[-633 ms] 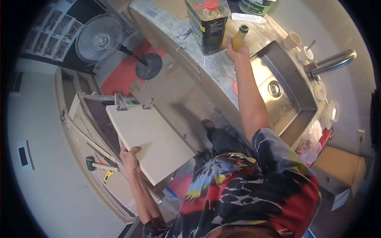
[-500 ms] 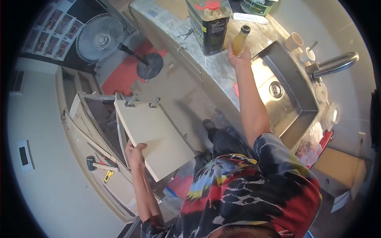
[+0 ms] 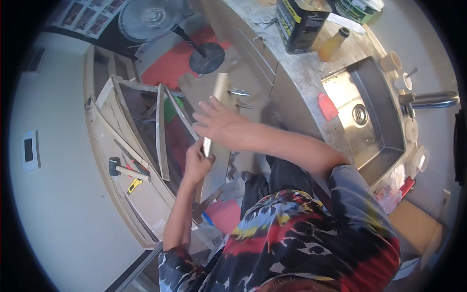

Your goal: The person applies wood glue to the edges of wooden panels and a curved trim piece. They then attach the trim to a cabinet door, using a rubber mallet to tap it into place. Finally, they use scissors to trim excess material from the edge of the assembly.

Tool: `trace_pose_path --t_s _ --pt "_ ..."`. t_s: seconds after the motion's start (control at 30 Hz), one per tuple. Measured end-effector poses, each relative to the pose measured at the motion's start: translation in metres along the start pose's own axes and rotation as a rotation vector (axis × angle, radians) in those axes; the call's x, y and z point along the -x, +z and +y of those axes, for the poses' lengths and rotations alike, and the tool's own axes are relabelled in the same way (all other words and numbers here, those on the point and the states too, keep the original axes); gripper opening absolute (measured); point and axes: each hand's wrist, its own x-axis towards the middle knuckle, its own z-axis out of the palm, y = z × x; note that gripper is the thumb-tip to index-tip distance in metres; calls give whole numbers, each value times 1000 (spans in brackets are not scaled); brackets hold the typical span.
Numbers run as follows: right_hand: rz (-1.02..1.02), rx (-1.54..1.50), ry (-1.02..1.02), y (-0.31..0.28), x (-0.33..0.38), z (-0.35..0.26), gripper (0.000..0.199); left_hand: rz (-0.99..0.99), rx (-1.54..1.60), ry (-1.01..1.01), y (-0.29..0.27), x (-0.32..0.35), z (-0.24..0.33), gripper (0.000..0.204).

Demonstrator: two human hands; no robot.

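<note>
A cream-coloured flat panel with metal hinges stands nearly edge-on to me in the middle of the view. My left hand is shut on its lower edge. My right hand reaches across with fingers spread and lies flat against the panel's side, just above the left hand. Behind the panel, an open wooden cabinet frame lies on the floor.
A steel counter with a sink and tap runs along the right, bearing a dark tin can, an amber bottle and cups. A hammer lies on the cabinet frame. A fan stands on a red mat.
My right hand left the amber bottle on the counter and came down to the panel. The panel turned from face-up to almost edge-on, still held by my left hand.
</note>
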Motion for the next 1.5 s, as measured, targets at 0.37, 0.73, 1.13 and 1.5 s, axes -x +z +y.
trace_pose_path --t_s 0.37,0.73,1.13,1.5 --pt "-249 -113 204 94 67 -17 23 -405 -431 473 -10 -5 -61 51" --pt "-534 -43 858 270 164 91 28 775 -227 -20 -57 102 -171 30" --pt "-542 12 1171 493 299 308 49 961 -538 -569 -49 121 -269 50" --pt "-656 -88 1534 550 346 415 53 652 -854 -497 -57 133 -275 66"
